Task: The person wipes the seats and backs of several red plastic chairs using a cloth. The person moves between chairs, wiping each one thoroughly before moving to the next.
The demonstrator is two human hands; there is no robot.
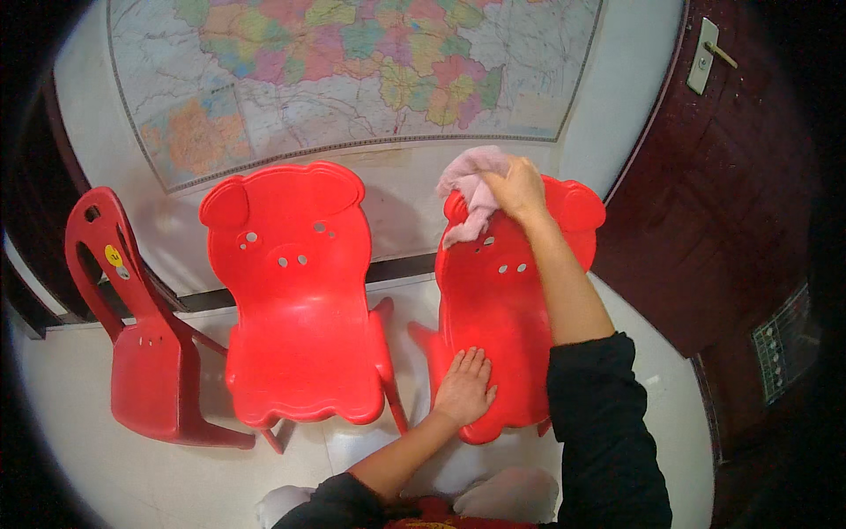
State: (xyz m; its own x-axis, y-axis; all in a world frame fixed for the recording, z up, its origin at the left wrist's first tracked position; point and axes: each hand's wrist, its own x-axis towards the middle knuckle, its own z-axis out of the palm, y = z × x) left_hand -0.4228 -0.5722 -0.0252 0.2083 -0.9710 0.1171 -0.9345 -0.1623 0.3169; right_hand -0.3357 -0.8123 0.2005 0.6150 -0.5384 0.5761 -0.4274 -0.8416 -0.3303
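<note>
A pink cloth (470,182) is bunched in my right hand (519,190), draped over the upper left ear of a red plastic child's chair (502,317) with a pig-face backrest. My left hand (467,389) rests flat on that chair's seat near its front left, fingers a little apart, holding nothing. A matching red pig-face chair (297,330) stands to the left. My right forearm hides part of the right-hand chair's backrest.
A darker red plastic chair (145,377) stands sideways at the far left. A large map (344,106) hangs on the wall behind the chairs. At the right is a dark red door (694,218) with a metal handle (720,54). The floor (165,483) is pale tile.
</note>
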